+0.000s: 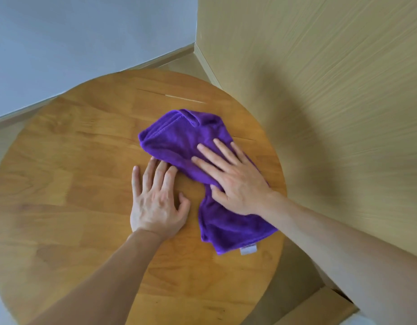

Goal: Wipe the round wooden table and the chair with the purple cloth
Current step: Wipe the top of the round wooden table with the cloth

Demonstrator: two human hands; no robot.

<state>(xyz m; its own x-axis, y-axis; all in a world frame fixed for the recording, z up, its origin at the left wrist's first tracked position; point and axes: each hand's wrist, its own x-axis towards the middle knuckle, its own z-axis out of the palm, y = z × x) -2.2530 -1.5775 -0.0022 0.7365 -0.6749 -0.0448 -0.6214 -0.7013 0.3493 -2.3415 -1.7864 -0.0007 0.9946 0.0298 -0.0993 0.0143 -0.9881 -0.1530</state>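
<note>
The cloth (179, 146) sits right of centre on the round tabletop (62, 160), bunched into a strip whose long axis runs from far-left to near-right, white tag at the near end. The right hand (231, 181) is pressed flat on its middle with fingers spread, so that's clearly the wiping hand. The left hand (156, 198) lies open on bare wood just left of the cloth, fingertips touching its edge and gripping nothing; I'd guess the next swipe goes left over the unwiped half.

No legible text anywhere. Small white tag (248, 250) on the near corner of the purple cloth (179, 141); any print there is perhaps too blurred to read.
</note>
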